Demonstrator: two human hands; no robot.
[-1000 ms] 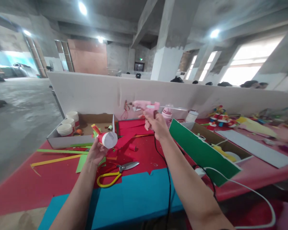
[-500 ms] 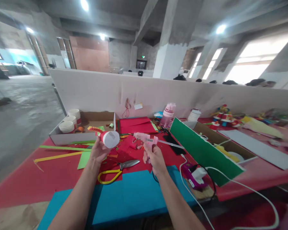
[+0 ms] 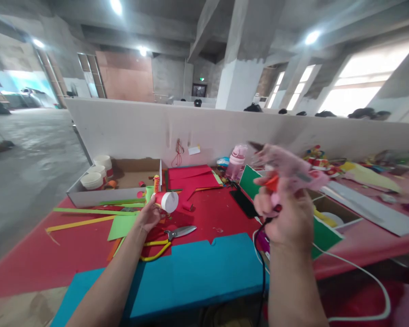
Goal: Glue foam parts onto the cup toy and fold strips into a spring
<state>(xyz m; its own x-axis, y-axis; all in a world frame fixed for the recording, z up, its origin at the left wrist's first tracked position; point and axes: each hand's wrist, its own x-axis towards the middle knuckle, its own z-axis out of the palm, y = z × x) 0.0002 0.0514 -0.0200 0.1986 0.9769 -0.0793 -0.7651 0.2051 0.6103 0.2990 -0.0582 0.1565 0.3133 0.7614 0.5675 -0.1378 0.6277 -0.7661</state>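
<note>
While the left hand [image 3: 149, 216] grips a red-and-white cup [image 3: 169, 201], the right hand [image 3: 289, 215] clasps a pink glue gun [image 3: 288, 164] well apart (presumably keeping its nozzle [image 3: 256, 146] clear).

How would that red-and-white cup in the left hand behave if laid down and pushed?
The red-and-white cup would probably roll, since its sides look round. The orange strip standing up beside it looks folded and thin, so likely bends easily. The cup seems light: the left hand alone holds it.
</note>
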